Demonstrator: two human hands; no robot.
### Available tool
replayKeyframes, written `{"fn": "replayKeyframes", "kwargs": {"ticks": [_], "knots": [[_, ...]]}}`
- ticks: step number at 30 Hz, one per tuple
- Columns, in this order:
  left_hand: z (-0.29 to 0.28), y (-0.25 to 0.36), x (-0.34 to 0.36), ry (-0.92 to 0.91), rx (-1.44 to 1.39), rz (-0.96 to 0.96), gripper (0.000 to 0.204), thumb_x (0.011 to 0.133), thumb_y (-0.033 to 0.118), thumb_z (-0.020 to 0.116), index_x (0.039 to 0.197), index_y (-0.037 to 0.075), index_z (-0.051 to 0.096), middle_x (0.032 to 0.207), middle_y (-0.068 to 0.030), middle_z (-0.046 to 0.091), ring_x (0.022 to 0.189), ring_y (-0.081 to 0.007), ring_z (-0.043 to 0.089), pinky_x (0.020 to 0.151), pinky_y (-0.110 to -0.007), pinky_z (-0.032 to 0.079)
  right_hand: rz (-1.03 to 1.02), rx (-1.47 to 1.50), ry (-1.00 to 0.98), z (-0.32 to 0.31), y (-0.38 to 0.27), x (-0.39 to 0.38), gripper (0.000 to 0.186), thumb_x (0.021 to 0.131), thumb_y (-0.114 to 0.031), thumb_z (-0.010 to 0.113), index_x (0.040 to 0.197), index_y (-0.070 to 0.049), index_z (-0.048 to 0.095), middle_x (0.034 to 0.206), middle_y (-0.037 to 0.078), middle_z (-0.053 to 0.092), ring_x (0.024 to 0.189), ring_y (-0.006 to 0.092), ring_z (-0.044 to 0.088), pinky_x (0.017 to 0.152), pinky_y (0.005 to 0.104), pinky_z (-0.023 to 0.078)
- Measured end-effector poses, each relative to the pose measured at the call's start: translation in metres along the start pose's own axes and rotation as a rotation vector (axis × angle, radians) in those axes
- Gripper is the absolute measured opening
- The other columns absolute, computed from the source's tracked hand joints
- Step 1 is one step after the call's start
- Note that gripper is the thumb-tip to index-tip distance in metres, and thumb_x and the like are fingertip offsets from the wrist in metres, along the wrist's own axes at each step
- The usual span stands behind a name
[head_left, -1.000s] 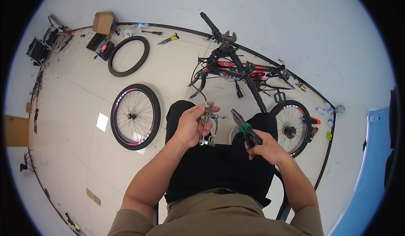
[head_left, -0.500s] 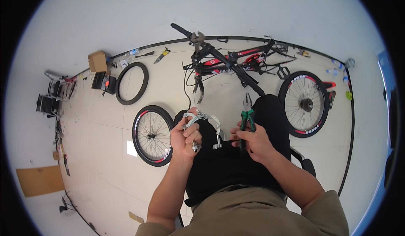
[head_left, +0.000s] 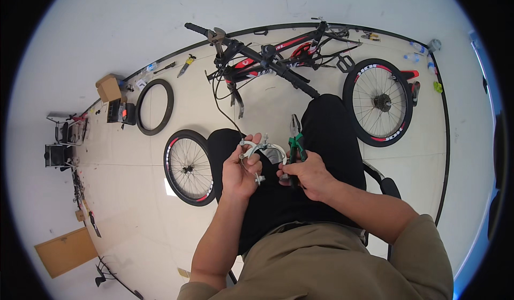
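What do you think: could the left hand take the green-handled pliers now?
Probably not: the left hand holds the silver brake caliper, and the right hand holds the pliers.

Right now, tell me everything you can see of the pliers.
The pliers have a grey, metal-looking head and green-and-black handles. The right hand grips the handles, the head pointing forward, between the thighs. The brake is close on the left; whether they touch, or the jaws are parted, is unclear.
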State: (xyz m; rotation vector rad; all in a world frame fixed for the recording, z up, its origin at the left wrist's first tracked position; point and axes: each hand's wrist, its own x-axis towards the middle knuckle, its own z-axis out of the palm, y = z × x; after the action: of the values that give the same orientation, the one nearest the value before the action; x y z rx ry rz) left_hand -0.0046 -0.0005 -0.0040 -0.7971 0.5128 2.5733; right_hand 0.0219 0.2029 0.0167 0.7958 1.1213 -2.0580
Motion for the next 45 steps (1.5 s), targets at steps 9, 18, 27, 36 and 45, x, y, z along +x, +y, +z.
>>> {"fn": "replayKeyframes", "kwargs": {"ticks": [9, 18, 27, 36, 45], "knots": [[0.018, -0.018, -0.007, 0.092, 0.44, 0.164, 0.055, 0.102, 0.053, 0.05, 0.132, 0.007, 0.053, 0.113, -0.0103, 0.068, 0.101, -0.0239, 0.064, 0.09, -0.042, 0.05, -0.006, 0.149, -0.015, 0.005, -0.025, -0.01, 0.024, 0.09, 0.004, 0.066, 0.109, -0.001, 0.052, 0.096, 0.013, 0.064, 0.082, 0.0218, 0.069, 0.07, 0.0416, 0.064], [0.023, -0.031, -0.019, -0.043, 0.465, 0.107, 0.059, 0.103, 0.045, 0.052, 0.139, -0.001, 0.045, 0.147, -0.0185, 0.047, 0.143, -0.0312, 0.038, 0.116, -0.048, 0.033, -0.007, 0.153, -0.041, -0.001, -0.023, -0.008, 0.025, 0.09, 0.005, 0.065, 0.11, -0.002, 0.052, 0.097, 0.013, 0.065, 0.083, 0.0225, 0.07, 0.073, 0.0423, 0.064], [0.025, -0.025, -0.019, -0.236, 0.345, 0.055, 0.073, 0.089, 0.049, 0.06, 0.141, -0.001, 0.043, 0.148, -0.0152, 0.045, 0.147, -0.0306, 0.033, 0.118, -0.051, 0.029, 0.008, 0.227, -0.172, -0.009, -0.028, -0.005, 0.024, 0.092, 0.004, 0.061, 0.114, -0.001, 0.054, 0.099, 0.014, 0.065, 0.089, 0.0241, 0.07, 0.08, 0.0476, 0.063], [0.01, -0.014, 0.003, -0.035, 0.598, 0.122, 0.021, 0.098, 0.002, 0.058, 0.119, -0.002, 0.06, 0.116, -0.0131, 0.067, 0.105, -0.0254, 0.068, 0.096, -0.041, 0.056, 0.104, 0.359, -0.28, -0.018, -0.038, 0.0, 0.023, 0.095, 0.003, 0.056, 0.118, -0.001, 0.055, 0.101, 0.013, 0.066, 0.093, 0.0246, 0.07, 0.085, 0.0484, 0.061], [-0.003, -0.02, 0.011, 0.08, 0.98, 0.377, 0.008, 0.093, 0.008, 0.073, 0.097, 0.001, 0.069, 0.087, -0.0063, 0.072, 0.073, -0.0124, 0.066, 0.07, -0.026, 0.054, 0.054, 0.231, -0.229, -0.007, -0.033, -0.008, 0.019, 0.092, 0.006, 0.06, 0.108, -0.003, 0.055, 0.096, 0.011, 0.064, 0.088, 0.0233, 0.069, 0.079, 0.0471, 0.063]]}}
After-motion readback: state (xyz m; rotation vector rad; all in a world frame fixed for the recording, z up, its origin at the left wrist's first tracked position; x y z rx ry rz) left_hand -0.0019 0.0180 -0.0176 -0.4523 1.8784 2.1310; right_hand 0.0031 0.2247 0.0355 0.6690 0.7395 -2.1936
